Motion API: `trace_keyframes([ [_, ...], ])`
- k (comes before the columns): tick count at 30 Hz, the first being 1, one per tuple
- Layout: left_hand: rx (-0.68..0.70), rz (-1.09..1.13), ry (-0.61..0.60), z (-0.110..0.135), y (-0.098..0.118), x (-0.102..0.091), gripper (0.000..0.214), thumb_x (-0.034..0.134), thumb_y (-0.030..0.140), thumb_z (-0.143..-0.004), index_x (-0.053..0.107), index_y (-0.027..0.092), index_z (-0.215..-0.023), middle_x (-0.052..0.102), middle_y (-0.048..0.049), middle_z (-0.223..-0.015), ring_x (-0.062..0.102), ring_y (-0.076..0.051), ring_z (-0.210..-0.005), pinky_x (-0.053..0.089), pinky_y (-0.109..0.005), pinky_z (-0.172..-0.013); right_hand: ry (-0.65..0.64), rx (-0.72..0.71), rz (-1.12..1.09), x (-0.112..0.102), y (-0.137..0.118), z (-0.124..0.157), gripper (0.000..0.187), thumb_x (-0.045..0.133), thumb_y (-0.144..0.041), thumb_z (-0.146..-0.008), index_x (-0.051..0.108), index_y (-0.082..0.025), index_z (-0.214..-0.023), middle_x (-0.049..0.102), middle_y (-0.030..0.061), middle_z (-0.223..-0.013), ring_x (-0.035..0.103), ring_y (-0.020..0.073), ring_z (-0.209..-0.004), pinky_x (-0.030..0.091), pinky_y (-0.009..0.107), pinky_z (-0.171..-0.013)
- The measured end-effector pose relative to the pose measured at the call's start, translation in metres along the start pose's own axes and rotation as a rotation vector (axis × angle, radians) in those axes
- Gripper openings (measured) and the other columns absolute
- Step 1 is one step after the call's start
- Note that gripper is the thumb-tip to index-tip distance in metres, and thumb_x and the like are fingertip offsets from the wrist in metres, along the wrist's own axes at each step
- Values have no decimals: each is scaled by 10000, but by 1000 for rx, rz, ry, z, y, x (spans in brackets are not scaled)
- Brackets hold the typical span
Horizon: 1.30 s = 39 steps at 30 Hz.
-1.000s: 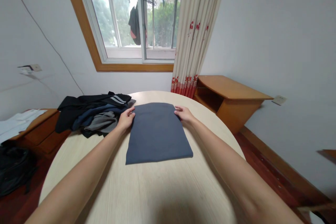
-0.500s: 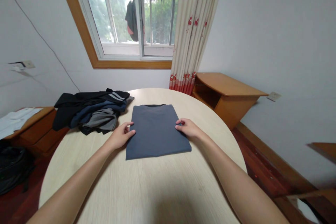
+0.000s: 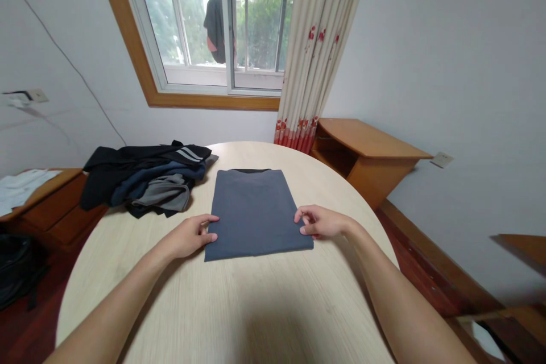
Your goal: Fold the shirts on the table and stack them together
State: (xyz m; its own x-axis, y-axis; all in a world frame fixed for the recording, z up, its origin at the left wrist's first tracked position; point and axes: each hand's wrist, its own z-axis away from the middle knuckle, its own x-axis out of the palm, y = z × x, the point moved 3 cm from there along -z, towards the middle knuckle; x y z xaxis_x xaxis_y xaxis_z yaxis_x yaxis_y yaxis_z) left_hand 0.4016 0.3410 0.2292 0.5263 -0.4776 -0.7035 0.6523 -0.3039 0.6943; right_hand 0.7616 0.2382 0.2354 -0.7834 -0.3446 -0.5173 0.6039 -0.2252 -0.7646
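A dark grey-blue shirt (image 3: 256, 210), folded into a neat near-rectangle, lies flat with its neckline at the far end and a dark strip showing behind it. My left hand (image 3: 190, 236) rests at its left edge, thumb and index fingertip apart on the fabric. At the opposite edge, near the front right corner, my right hand (image 3: 322, 222) touches the cloth with index finger bent and thumb apart from it. Neither hand lifts the shirt. The other fingers of both hands are partly hidden.
A loose heap of dark and grey clothes (image 3: 149, 176) lies at the table's left back. The round pale wood table (image 3: 273, 296) stands before a window with a curtain (image 3: 318, 57). A wooden cabinet (image 3: 371, 142) stands behind right, another (image 3: 63, 205) at left.
Both hands have slid toward me along the shirt's side edges, the right one also outward. The shirt stays folded and in nearly the same place.
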Motion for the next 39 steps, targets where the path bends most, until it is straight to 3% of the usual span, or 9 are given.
trace_keyframes([
  [2, 21, -163, 70, 3, 9, -2, 518, 623, 456, -787, 678, 175, -1218, 629, -4, -696, 601, -209, -661, 435, -297, -618, 76, -8, 202, 2, -10, 3, 261, 700, -229, -768, 606, -191, -1008, 536, -42, -681, 554, 129, -578, 449, 264, -579],
  [5, 184, -393, 306, 8, 36, 7, 380, 539, 448, -906, 720, 205, -1135, 709, -89, -996, 646, -269, -950, 492, -368, -820, 383, -141, 551, 12, -43, 7, 307, 681, -242, -820, 663, -185, -1121, 673, 105, -1057, 640, 248, -959, 494, 380, -857],
  [8, 437, -428, 318, 9, 62, 36, 435, 448, 451, -984, 645, 211, -1288, 606, -112, -1374, 536, -281, -1271, 402, -451, -1085, 654, -326, 679, 41, -75, 2, 437, 583, -377, -927, 609, -179, -1316, 521, 170, -1443, 472, 326, -1328, 373, 492, -1091],
  [12, 507, -452, 127, 3, 62, 72, 569, 348, 492, -1018, 436, 205, -1501, 390, -96, -1580, 311, -280, -1477, 216, -532, -1206, 477, -485, 697, 88, -82, -23, 563, 479, -436, -982, 457, -201, -1493, 384, 129, -1578, 304, 285, -1476, 196, 507, -1212],
  [15, 456, -476, 84, 0, 47, 75, 593, 318, 502, -1021, 386, 210, -1533, 338, -94, -1601, 259, -279, -1501, 179, -537, -1214, 373, -474, 699, 100, -69, -36, 610, 430, -479, -997, 386, -199, -1538, 338, 118, -1599, 259, 284, -1499, 176, 522, -1216],
  [21, 364, -504, 94, 0, 26, 60, 591, 326, 499, -1016, 390, 221, -1533, 287, -85, -1619, 213, -280, -1516, 148, -560, -1213, 392, -399, 704, 78, -47, -40, 649, 395, -555, -996, 406, -182, -1528, 328, 111, -1603, 258, 269, -1502, 174, 477, -1224],
  [31, 184, -470, 136, -7, 7, 40, 667, 360, 566, -979, 355, 221, -1550, 219, -102, -1640, 171, -316, -1523, 118, -609, -1191, 497, -103, 617, 29, -8, -48, 668, 382, -550, -1003, 326, -186, -1560, 239, 105, -1638, 220, 291, -1512, 175, 535, -1211],
  [35, 140, -453, 203, -11, 2, 32, 645, 399, 559, -964, 426, 223, -1514, 289, -123, -1622, 248, -340, -1497, 151, -606, -1182, 585, -88, 588, 23, -4, -46, 587, 362, -495, -1020, 437, -164, -1499, 354, 136, -1594, 317, 287, -1471, 221, 499, -1197],
  [39, 175, -439, 341, -10, 7, 19, 518, 449, 509, -947, 654, 205, -1312, 586, -152, -1391, 507, -339, -1293, 348, -499, -1102, 704, -124, 570, 15, -9, -37, 471, 456, -394, -990, 584, -140, -1365, 619, 171, -1316, 558, 273, -1223, 398, 383, -1056],
])
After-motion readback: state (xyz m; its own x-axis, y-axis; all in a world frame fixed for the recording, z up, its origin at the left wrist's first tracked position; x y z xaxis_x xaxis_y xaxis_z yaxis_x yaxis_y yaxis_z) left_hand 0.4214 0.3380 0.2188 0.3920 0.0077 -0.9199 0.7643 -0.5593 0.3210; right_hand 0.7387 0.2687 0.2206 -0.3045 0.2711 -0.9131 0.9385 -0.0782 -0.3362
